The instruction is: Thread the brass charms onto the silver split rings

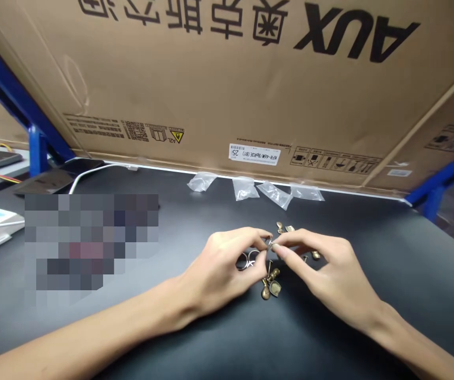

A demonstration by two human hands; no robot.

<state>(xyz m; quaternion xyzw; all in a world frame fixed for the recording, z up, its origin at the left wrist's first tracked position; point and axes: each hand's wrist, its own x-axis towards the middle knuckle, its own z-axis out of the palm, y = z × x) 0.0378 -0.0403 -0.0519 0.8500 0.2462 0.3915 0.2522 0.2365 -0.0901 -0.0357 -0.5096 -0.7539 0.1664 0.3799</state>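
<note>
Above the black table, my left hand (235, 258) and my right hand (322, 264) meet at the fingertips. Both are closed in a pinch on a small silver metal piece (270, 244), mostly hidden by the fingers. Silver rings (247, 260) show through the gap between my left thumb and index finger; whether they hang from the hand or lie on the table I cannot tell. Just below the fingertips lie bronze charms: a shell-like one (275, 288), a rounded one (265, 292) and a thicker one (274, 274). More bronze charms (280, 227) lie behind and beside my right hand.
Several clear plastic bags (245, 188) lie along the back of the black table (195, 343). A large cardboard box (211, 89) rises behind it, between blue metal posts (36, 150). At left are a white cable (92, 170), dark flat devices (45, 182) and a blurred-out area.
</note>
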